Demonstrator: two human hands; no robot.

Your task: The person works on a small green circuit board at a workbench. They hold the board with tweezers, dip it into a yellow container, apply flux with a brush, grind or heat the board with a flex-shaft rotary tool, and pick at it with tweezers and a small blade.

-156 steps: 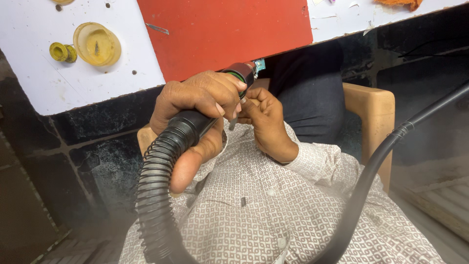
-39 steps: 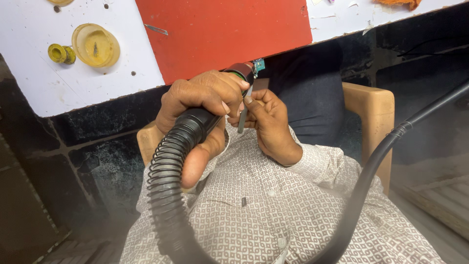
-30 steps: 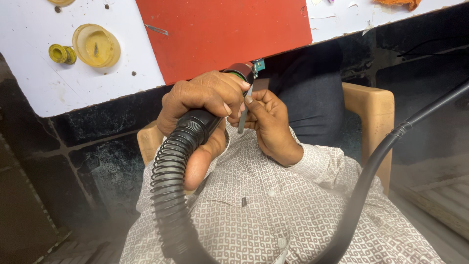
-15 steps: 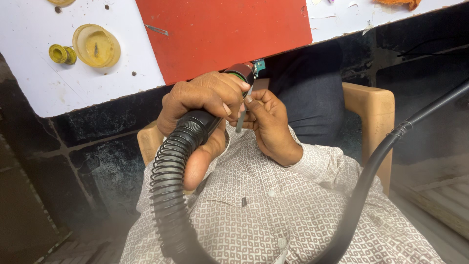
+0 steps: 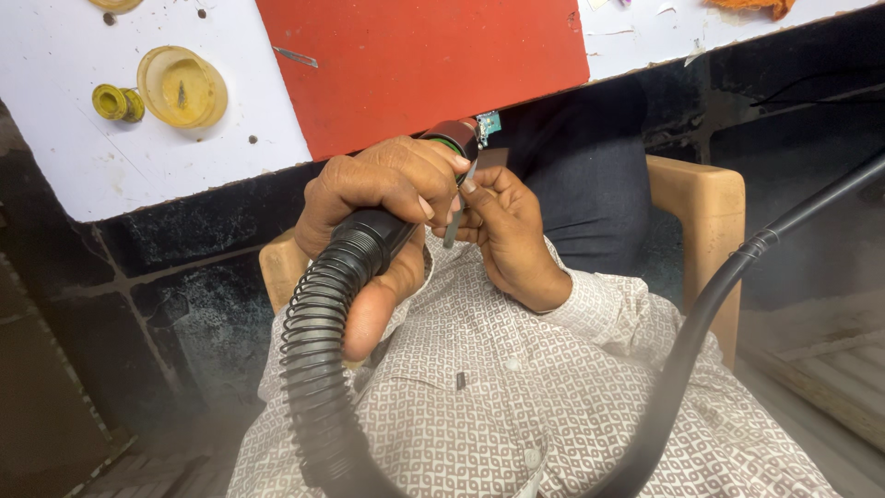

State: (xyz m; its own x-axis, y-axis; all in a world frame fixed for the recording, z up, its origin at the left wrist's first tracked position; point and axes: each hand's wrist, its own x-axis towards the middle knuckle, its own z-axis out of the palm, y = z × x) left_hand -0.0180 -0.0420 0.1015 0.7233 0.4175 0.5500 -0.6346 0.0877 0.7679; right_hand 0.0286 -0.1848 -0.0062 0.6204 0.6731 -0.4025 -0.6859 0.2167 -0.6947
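Red mat (image 5: 424,65), ribbed black hose (image 5: 318,369) in left hand (image 5: 378,189)

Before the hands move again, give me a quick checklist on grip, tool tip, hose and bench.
1. Left hand wrapped around the tool: ok.
2. Right hand pinching the thin metal piece at the tool's tip: ok.
3. Small circuit board at the nozzle seated: cannot tell, mostly hidden.
4. Ribbed hose free of kinks: ok in the part that shows.
5. Black cable away from both hands: ok.
6. Red mat free under the work: ok; a small metal sliver lies at its left edge.
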